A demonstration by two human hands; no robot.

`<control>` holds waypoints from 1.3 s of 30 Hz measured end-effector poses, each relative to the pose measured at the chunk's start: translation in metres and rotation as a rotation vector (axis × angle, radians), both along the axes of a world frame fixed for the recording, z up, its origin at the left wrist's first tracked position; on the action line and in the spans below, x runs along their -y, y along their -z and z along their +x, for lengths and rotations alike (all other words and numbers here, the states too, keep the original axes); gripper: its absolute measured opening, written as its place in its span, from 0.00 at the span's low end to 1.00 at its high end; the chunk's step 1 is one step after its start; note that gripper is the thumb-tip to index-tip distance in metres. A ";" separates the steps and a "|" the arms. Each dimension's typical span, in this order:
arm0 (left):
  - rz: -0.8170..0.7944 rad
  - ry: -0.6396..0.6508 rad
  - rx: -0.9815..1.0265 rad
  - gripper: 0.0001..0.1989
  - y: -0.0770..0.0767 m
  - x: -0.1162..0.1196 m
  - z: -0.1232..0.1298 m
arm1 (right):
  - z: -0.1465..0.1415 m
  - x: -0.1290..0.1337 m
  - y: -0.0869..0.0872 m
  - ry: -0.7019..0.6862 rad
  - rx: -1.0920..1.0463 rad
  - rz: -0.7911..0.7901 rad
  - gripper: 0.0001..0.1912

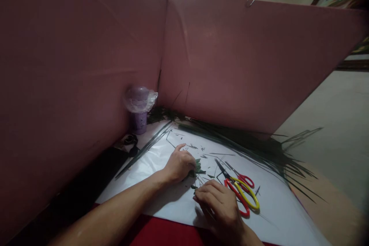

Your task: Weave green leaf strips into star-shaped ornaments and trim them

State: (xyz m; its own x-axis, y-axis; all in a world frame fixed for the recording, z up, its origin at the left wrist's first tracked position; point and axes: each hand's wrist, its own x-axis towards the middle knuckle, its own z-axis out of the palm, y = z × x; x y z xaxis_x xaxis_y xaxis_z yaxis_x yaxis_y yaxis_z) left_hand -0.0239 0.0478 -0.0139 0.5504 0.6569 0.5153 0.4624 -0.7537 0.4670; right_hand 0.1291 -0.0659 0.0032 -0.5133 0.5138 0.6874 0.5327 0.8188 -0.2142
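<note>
My left hand [180, 163] is closed at the middle of the white sheet [161, 196], with a small bunch of green leaf pieces [198, 166] at its fingertips. Nearer to me, my right hand [217, 203] has its fingers curled together beside thin strands; what they pinch is too small to make out. To the right of the hands lie large scissors [238, 190] with one red and one yellow handle, blades pointing away. Smaller red-handled scissors [245, 180] rest just behind them. Dark leaf scraps are scattered about the sheet.
Long dark green leaves [239, 136] lie along the back and right edge, some overhanging. More long strips run down the left. A purple cup [140, 121] with clear plastic over it stands at the back left. Pink panels [230, 61] rise behind and at the left.
</note>
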 end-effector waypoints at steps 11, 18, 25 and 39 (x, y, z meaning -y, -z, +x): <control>0.351 0.038 -0.096 0.12 -0.010 0.011 -0.002 | 0.012 -0.003 -0.014 0.376 0.113 0.114 0.12; 0.283 0.051 -0.031 0.12 -0.010 0.011 -0.002 | 0.084 0.016 0.004 0.899 0.426 -0.214 0.07; 0.280 0.040 -0.020 0.09 -0.007 0.013 0.000 | 0.096 0.014 0.000 0.740 0.076 -0.598 0.20; 0.285 0.021 -0.013 0.09 -0.006 0.013 0.000 | 0.079 0.054 -0.046 0.402 0.134 -0.451 0.35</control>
State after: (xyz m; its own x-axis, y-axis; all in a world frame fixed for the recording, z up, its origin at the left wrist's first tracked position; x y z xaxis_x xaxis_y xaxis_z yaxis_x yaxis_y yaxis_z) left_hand -0.0236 0.0346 -0.0084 0.5702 0.4749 0.6703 0.4498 -0.8633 0.2290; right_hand 0.2086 -0.1196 0.0489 -0.2862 0.9101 0.2999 0.8271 0.3926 -0.4023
